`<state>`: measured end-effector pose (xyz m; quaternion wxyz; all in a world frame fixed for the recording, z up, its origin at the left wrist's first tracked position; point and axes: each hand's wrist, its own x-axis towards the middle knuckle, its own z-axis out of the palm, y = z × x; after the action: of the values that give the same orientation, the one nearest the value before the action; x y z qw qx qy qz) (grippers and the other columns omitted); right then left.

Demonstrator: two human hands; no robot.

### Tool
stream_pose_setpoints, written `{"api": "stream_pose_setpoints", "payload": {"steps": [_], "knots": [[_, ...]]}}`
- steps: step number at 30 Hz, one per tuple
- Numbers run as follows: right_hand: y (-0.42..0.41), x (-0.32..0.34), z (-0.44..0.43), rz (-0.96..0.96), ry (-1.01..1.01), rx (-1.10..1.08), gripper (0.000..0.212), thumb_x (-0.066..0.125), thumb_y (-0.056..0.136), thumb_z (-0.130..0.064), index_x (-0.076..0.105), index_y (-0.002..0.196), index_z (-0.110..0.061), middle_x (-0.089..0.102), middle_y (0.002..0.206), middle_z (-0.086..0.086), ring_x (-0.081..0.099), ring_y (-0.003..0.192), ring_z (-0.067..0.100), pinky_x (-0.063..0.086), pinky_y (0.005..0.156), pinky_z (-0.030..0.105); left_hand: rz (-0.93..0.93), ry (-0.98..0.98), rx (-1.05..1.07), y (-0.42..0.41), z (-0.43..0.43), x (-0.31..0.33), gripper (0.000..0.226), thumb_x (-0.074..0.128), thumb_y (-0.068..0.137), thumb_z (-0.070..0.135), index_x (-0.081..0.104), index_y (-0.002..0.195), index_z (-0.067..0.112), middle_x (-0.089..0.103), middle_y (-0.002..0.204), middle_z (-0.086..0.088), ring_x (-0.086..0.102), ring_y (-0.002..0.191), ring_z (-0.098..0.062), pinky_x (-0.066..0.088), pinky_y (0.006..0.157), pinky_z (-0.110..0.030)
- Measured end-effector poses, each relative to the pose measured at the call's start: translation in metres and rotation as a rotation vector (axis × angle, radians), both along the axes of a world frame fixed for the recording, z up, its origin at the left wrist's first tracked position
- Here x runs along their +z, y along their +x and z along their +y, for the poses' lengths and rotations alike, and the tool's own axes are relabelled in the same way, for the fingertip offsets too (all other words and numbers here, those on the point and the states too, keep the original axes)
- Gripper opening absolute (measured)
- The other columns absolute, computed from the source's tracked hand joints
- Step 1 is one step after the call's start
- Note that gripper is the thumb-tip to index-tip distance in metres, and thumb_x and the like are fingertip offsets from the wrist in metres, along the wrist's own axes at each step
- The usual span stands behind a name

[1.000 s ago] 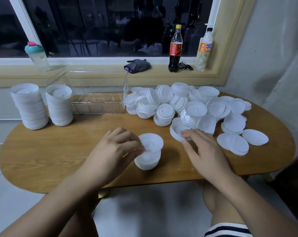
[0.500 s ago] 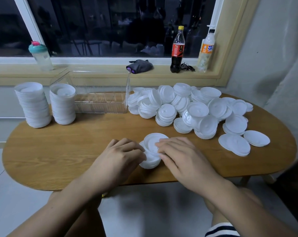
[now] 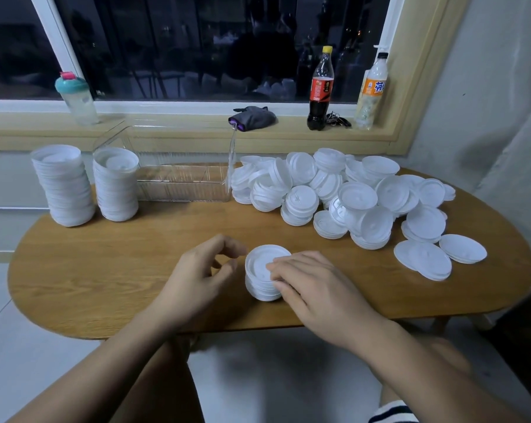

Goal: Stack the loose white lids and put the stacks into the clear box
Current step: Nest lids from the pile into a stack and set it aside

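A short stack of white lids [image 3: 261, 271] stands near the front edge of the wooden table [image 3: 105, 270]. My right hand [image 3: 316, 288] rests on it, fingers lying flat across its top and right side. My left hand [image 3: 201, 277] hovers just left of the stack with fingers loosely curled, holding nothing. A big heap of loose white lids [image 3: 343, 190] covers the table's right half. The clear box [image 3: 185, 184] stands at the back, left of the heap, with nothing visible inside it. Two tall lid stacks [image 3: 64, 190] [image 3: 116, 187] stand at its left.
On the windowsill behind are a shaker bottle [image 3: 76, 99], a dark pouch [image 3: 252, 117], a cola bottle [image 3: 320, 90], keys and an orange drink bottle [image 3: 372, 90]. A few flat lids [image 3: 423, 259] lie at the table's right edge. A wall is close on the right.
My right hand brought lids from the heap to the short stack and now rests on top of it. My left hand has loosened and come off the stack's side.
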<state>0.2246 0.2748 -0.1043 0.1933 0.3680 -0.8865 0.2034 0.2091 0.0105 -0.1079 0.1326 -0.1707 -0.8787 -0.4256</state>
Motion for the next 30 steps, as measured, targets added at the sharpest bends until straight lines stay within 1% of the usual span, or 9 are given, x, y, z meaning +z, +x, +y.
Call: {"api": "stream_pose_setpoints", "payload": {"steps": [4,9,11,14,17,20,24,27,30], "knots": [[0.001,-0.005,0.001,-0.036,0.015,0.013,0.013,0.05,0.111,-0.016,0.063,0.109,-0.018,0.073,0.117,-0.005,0.067,0.116,0.02,0.043,0.108,0.036,-0.026,0.059,0.056,-0.03,0.007,0.002,0.026,0.066,0.099,0.005,0.074,0.104,0.029,0.076,0.109,0.02,0.07,0.102,-0.005,0.045,0.074,-0.011],[0.002,0.0,0.01,-0.074,-0.039,0.034,0.021,0.053,0.112,-0.016,0.069,0.124,-0.017,0.067,0.144,-0.008,0.057,0.139,0.011,0.038,0.118,0.029,-0.01,-0.043,0.003,-0.076,0.025,0.019,0.02,0.068,0.103,0.016,0.078,0.11,0.031,0.077,0.109,0.025,0.068,0.101,0.008,0.045,0.078,-0.008],[0.0,0.006,0.019,-0.07,-0.074,-0.012,0.023,0.056,0.111,-0.019,0.071,0.128,-0.018,0.065,0.147,-0.008,0.054,0.142,0.008,0.036,0.119,0.025,0.025,-0.109,-0.015,-0.093,0.034,0.029,0.017,0.068,0.103,0.02,0.078,0.111,0.032,0.076,0.108,0.025,0.067,0.102,0.008,0.044,0.078,-0.005],[-0.012,0.013,0.04,-0.016,-0.081,-0.137,0.022,0.057,0.109,-0.021,0.071,0.125,-0.02,0.069,0.139,-0.009,0.058,0.135,0.01,0.037,0.115,0.025,0.098,-0.208,-0.075,-0.114,0.053,0.04,0.014,0.07,0.101,0.022,0.076,0.109,0.032,0.075,0.104,0.022,0.067,0.098,0.005,0.047,0.078,-0.009],[-0.029,0.017,0.065,0.055,-0.061,-0.278,0.018,0.06,0.106,-0.019,0.071,0.121,-0.019,0.07,0.124,-0.008,0.062,0.119,0.016,0.047,0.105,0.039,0.138,-0.271,-0.133,-0.13,0.076,0.045,0.014,0.074,0.1,0.023,0.075,0.112,0.028,0.075,0.107,0.017,0.069,0.096,-0.002,0.058,0.083,-0.028],[-0.046,0.017,0.089,0.131,-0.052,-0.43,0.009,0.07,0.1,-0.018,0.07,0.11,-0.018,0.067,0.109,-0.007,0.059,0.106,0.02,0.052,0.091,0.045,0.193,-0.322,-0.209,-0.14,0.1,0.049,0.023,0.08,0.096,0.023,0.074,0.118,0.025,0.072,0.109,0.012,0.067,0.095,-0.006,0.059,0.083,-0.03],[-0.058,0.009,0.112,0.158,-0.093,-0.631,0.022,0.077,0.096,-0.036,0.062,0.095,-0.02,0.06,0.098,-0.007,0.056,0.094,0.022,0.049,0.085,0.041,0.294,-0.356,-0.267,-0.148,0.13,0.051,0.026,0.084,0.092,0.023,0.075,0.116,0.024,0.068,0.111,0.006,0.064,0.098,-0.012,0.057,0.081,-0.036],[-0.063,-0.002,0.115,0.173,-0.113,-0.691,0.033,0.083,0.091,-0.039,0.057,0.089,-0.02,0.055,0.091,-0.007,0.052,0.086,0.021,0.043,0.078,0.037,0.356,-0.412,-0.276,-0.155,0.15,0.051,0.031,0.084,0.09,0.021,0.075,0.12,0.022,0.066,0.113,0.004,0.059,0.102,-0.019,0.056,0.079,-0.042],[-0.069,-0.009,0.113,0.15,-0.126,-0.729,0.036,0.084,0.089,-0.043,0.057,0.088,-0.019,0.056,0.09,-0.004,0.052,0.084,0.022,0.045,0.075,0.038,0.416,-0.461,-0.288,-0.161,0.166,0.051,0.037,0.087,0.086,0.02,0.074,0.121,0.021,0.065,0.114,0.002,0.056,0.101,-0.023,0.053,0.076,-0.042]]}}
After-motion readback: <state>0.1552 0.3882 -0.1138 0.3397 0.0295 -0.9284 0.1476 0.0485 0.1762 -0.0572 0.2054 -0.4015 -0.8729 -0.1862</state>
